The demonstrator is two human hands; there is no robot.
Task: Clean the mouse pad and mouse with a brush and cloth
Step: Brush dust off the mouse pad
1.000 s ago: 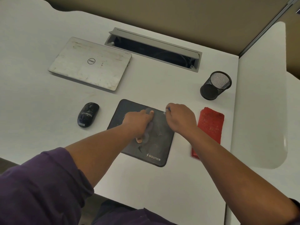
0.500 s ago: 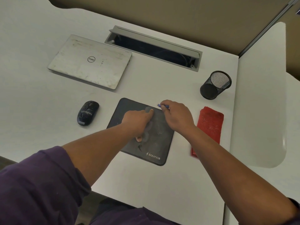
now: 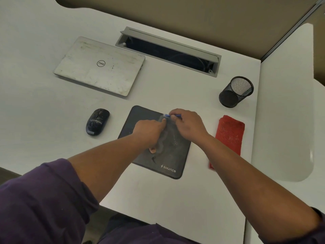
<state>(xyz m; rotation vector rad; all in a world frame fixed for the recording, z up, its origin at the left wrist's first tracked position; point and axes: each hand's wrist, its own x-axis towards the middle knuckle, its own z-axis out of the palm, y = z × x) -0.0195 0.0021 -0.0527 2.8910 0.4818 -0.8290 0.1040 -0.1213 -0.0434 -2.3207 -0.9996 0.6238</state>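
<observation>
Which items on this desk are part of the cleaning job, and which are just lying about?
In the job: mouse pad, mouse, brush gripped by right hand, red cloth, left hand pressing the pad.
Lying about: Dell laptop, mesh pen cup.

Bare desk (image 3: 44, 106) lies left of the mouse (image 3: 97, 122); the cloth (image 3: 228, 136) and mesh cup (image 3: 235, 91) crowd the right.

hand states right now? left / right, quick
Left hand: open, fingers pressing flat on the mouse pad, holding nothing.
Right hand: closed, grip on the blue brush at the pad's far edge.
</observation>
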